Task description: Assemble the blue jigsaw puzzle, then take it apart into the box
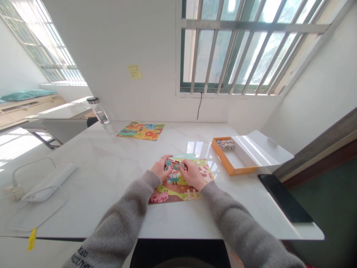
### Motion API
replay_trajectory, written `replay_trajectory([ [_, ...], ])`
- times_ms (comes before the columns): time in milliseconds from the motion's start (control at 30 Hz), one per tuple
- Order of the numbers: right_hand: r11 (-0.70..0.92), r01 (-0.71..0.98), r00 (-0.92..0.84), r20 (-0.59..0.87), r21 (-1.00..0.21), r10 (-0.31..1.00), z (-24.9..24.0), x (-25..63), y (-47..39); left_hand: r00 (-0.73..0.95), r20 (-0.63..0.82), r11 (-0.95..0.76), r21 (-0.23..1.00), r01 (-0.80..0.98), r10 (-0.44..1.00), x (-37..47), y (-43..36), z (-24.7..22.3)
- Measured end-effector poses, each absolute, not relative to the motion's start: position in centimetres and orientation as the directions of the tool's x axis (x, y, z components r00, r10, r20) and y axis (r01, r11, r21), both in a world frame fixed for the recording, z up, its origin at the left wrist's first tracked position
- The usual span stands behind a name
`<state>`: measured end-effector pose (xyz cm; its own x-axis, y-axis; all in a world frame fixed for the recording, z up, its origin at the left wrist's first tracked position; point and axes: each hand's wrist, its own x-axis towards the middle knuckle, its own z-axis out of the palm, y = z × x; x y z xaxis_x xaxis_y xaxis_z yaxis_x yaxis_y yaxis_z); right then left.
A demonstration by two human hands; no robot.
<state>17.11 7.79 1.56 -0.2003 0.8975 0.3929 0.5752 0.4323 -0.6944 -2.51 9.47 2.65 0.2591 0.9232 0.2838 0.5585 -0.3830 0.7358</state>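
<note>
My left hand and my right hand meet over a colourful farm-scene jigsaw picture on the white table. Between the fingertips of both hands are small printed puzzle pieces, teal and dark red, pinched close together. How many there are I cannot make out. A figure in a teal dress, a pink spotted pig and a white fence show on the picture below. Its upper part is partly covered by my fingers.
To the right stands an open orange box with a stack of printed pieces inside. A black phone lies near the right edge. An animal picture, a bottle and a white power strip are also on the table.
</note>
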Motion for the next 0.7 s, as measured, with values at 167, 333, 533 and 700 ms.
replay_trajectory([
  [167, 0.437, 0.579, -0.200, 0.400, -0.688, 0.895, 1.3, 17.1, 7.9, 0.266, 0.223, -0.328, 0.820, 0.470, 0.938, -1.3, 8.9, 2.2],
  [333, 0.444, 0.545, -0.240, 0.375, -0.711, 0.895, 1.6, 17.9, 8.1, 0.403, 0.161, -0.286, 0.918, 0.274, 0.901, -1.5, 9.2, 1.5],
  [533, 0.538, 0.496, -0.356, 0.405, -0.681, 0.842, 2.2, 17.9, 7.8, 0.297, 0.311, -0.410, 0.829, 0.379, 0.903, -1.7, 9.6, 0.9],
  [700, 0.539, 0.478, -0.385, 0.387, -0.693, 0.838, 1.7, 17.9, 8.0, 0.298, 0.376, -0.478, 0.733, 0.483, 0.878, -2.3, 10.1, 0.5],
])
